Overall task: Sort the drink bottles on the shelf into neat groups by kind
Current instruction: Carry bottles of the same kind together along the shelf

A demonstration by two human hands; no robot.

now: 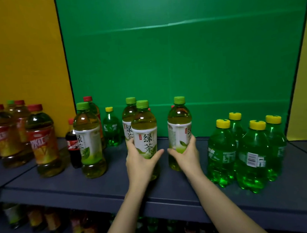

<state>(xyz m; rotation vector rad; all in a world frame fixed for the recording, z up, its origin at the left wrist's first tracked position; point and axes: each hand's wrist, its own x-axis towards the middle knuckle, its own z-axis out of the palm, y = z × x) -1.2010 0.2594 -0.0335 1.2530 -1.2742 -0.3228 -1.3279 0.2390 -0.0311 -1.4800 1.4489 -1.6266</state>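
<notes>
1. While both arms reach over the dark shelf (65, 185), the left hand (140, 162) wraps around a green tea bottle (144, 130), fingers curled on its label.
2. The right hand (185, 154) wraps around a second green tea bottle (179, 125) just beside it.
3. Both bottles stand straight up in the middle of the shelf, green caps pointing up.
4. Another tea bottle (129, 118) stands right behind the left one.
5. Four green soda bottles (246, 150) with yellow caps stand together on the right.
6. Red-capped tea bottles (40, 140) stand upright on the left.

Green backdrop (180, 57) behind; yellow wall (17, 54) left.
</notes>
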